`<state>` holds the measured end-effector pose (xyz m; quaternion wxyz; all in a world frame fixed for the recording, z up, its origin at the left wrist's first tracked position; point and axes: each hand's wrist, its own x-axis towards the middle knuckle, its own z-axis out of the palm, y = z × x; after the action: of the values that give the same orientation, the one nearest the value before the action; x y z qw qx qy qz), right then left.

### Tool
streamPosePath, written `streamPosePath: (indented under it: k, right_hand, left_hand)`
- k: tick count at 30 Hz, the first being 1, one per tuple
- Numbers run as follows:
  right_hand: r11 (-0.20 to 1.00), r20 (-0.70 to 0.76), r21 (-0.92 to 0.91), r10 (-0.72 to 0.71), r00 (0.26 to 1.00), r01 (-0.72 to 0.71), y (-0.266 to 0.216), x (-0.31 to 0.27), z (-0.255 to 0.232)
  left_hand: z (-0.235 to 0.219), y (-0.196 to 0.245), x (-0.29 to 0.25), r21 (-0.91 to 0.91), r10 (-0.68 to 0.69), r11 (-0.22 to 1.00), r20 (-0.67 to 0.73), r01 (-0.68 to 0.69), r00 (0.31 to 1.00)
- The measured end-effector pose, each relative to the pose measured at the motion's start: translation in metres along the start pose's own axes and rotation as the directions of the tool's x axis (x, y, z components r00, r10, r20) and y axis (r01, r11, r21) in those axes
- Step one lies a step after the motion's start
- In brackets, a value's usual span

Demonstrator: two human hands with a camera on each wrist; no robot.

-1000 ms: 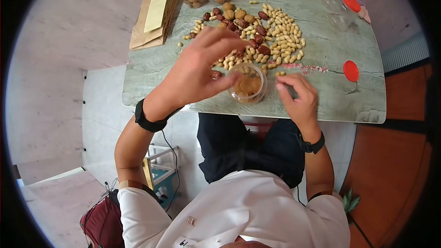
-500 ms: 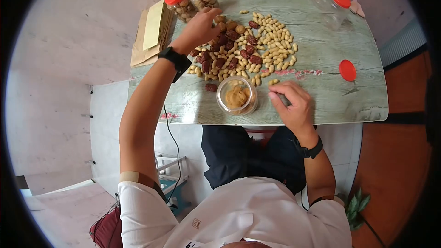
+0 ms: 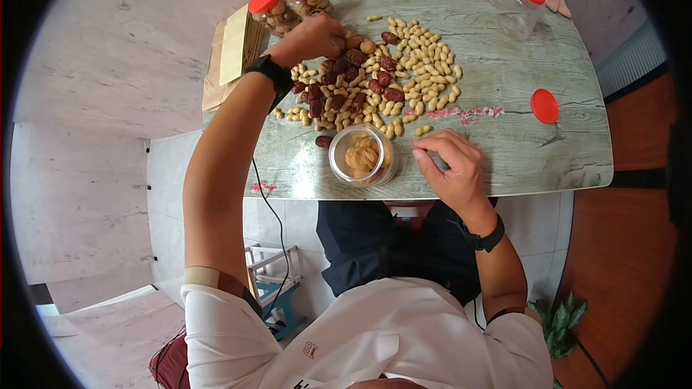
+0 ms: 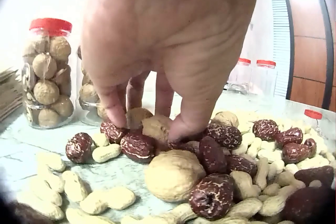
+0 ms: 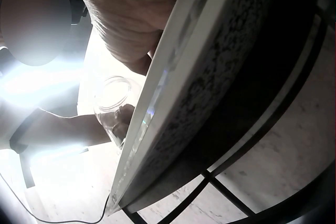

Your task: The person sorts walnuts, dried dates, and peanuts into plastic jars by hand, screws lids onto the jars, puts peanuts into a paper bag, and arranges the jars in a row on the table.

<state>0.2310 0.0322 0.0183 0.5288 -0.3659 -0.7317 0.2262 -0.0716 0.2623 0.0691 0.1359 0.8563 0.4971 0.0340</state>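
Note:
My left hand [image 3: 311, 37] reaches to the far left of a heap of nuts and dates. Seen from the left wrist, its thumb and fingers come down around a walnut [image 4: 156, 127], with a second brown walnut [image 4: 138, 116] right behind it. Red dates [image 4: 137, 147] and a larger pale walnut [image 4: 175, 175] lie close by. An open clear jar [image 3: 390, 166] with walnuts [image 3: 362, 156] inside stands near the table's front edge. To its right my right hand [image 3: 455, 171] rests on the table, fingers loosely bent and holding nothing.
Two red-lidded jars [image 3: 310, 1] of walnuts stand at the back left beside paper bags [image 3: 232, 50]. Peanuts [image 3: 431, 57] spread across the middle. Two clear red-lidded jars [image 3: 520, 20] stand at the back right, and a loose red lid [image 3: 544, 106] lies at the right.
My left hand has swung from above the open jar to the far left of the heap and down around a walnut. My right hand has stayed beside the jar.

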Motion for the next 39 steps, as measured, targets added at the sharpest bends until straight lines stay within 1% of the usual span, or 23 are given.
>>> streamPosePath:
  k: [1, 2, 4, 8, 10, 11, 13, 14, 15, 17, 19, 20, 22, 23, 25, 26, 27, 29, 33, 35, 39]
  right_hand:
    - [1.000, 0.001, -0.007, 0.002, 1.000, -0.002, -0.001, 0.000, 0.000]
    - [1.000, 0.002, -0.007, 0.002, 1.000, -0.002, -0.001, 0.001, 0.000]
    - [1.000, -0.005, -0.005, -0.001, 1.000, 0.001, -0.001, 0.001, 0.000]
    - [1.000, -0.007, 0.001, 0.003, 1.000, -0.003, -0.001, 0.001, 0.001]
    - [1.000, -0.011, 0.000, 0.012, 1.000, -0.012, 0.000, 0.000, 0.002]
    - [1.000, -0.005, 0.000, 0.015, 1.000, -0.015, 0.000, 0.001, 0.001]
    - [1.000, -0.015, -0.009, 0.006, 1.000, -0.006, -0.002, 0.001, 0.001]
    - [1.000, -0.012, -0.007, 0.015, 1.000, -0.015, -0.002, 0.002, 0.001]
    - [1.000, -0.014, -0.009, 0.010, 1.000, -0.011, -0.002, 0.002, 0.001]
    - [1.000, -0.015, -0.012, 0.011, 1.000, -0.011, -0.002, 0.002, 0.001]
    - [1.000, -0.018, -0.005, 0.013, 1.000, -0.013, -0.001, 0.001, 0.001]
    - [1.000, -0.012, -0.005, 0.014, 1.000, -0.014, -0.001, 0.001, 0.001]
    - [0.999, -0.007, -0.015, 0.037, 0.999, -0.037, -0.002, 0.000, 0.002]
    - [0.999, -0.001, -0.016, 0.034, 0.999, -0.034, -0.002, 0.000, 0.001]
    - [0.998, 0.000, -0.014, 0.053, 0.999, -0.053, -0.002, 0.000, 0.002]
    - [0.999, 0.000, -0.017, 0.049, 0.999, -0.049, -0.003, 0.000, 0.002]
    - [0.998, 0.000, -0.021, 0.062, 0.998, -0.062, -0.003, 0.001, 0.001]
    - [0.997, -0.004, -0.029, 0.074, 0.997, -0.074, -0.005, 0.001, 0.000]
    - [0.997, -0.018, -0.048, 0.055, 0.998, -0.055, -0.005, 0.002, 0.000]
    - [0.998, -0.019, -0.043, 0.054, 0.998, -0.055, -0.005, 0.001, 0.000]
    - [0.997, -0.012, -0.056, 0.046, 0.999, -0.047, -0.004, 0.002, 0.001]
  left_hand:
    - [0.000, 0.000, 0.001, 0.001, -0.031, 1.000, 0.025, 0.031, 0.999]
    - [0.000, -0.001, 0.000, 0.000, -0.032, 1.000, 0.025, 0.032, 0.999]
    - [0.001, -0.003, -0.003, 0.080, 0.078, 0.994, -0.053, -0.074, 0.996]
    - [0.003, -0.005, -0.004, 0.139, 0.047, 0.989, -0.024, -0.043, 0.999]
    - [0.004, 0.000, -0.012, 0.122, 0.058, 0.992, -0.137, -0.041, 0.989]
    - [0.002, 0.001, -0.017, 0.117, 0.054, 0.992, -0.135, -0.038, 0.989]
    - [-0.012, 0.018, -0.036, -0.101, 0.002, 0.994, -0.291, -0.033, 0.957]
    - [-0.013, 0.023, -0.046, -0.164, 0.058, 0.976, -0.432, -0.141, 0.900]
    - [-0.019, 0.033, -0.059, -0.266, -0.029, 0.959, -0.420, -0.093, 0.907]
    - [-0.027, 0.065, -0.093, -0.423, -0.008, 0.876, -0.493, -0.232, 0.870]
    - [-0.035, 0.100, -0.125, -0.526, -0.009, 0.804, -0.475, -0.276, 0.880]
    - [-0.039, 0.112, -0.138, -0.530, -0.015, 0.803, -0.476, -0.273, 0.880]
    - [-0.045, 0.131, -0.160, -0.342, 0.167, 0.884, -0.406, -0.319, 0.899]
    - [-0.046, 0.140, -0.167, -0.343, 0.163, 0.884, -0.410, -0.317, 0.897]
    - [-0.045, 0.157, -0.174, -0.343, 0.212, 0.882, -0.323, -0.323, 0.922]
    - [-0.041, 0.162, -0.177, -0.365, 0.198, 0.881, -0.292, -0.300, 0.936]
    - [-0.038, 0.167, -0.180, -0.381, 0.158, 0.894, -0.228, -0.237, 0.961]
    - [-0.026, 0.165, -0.179, -0.205, 0.248, 0.929, -0.277, -0.309, 0.928]
    - [-0.021, 0.167, -0.181, -0.190, 0.294, 0.917, -0.272, -0.350, 0.916]
    - [-0.020, 0.168, -0.183, -0.141, 0.334, 0.911, -0.303, -0.389, 0.893]
    - [-0.020, 0.167, -0.183, -0.154, 0.353, 0.899, -0.303, -0.411, 0.885]
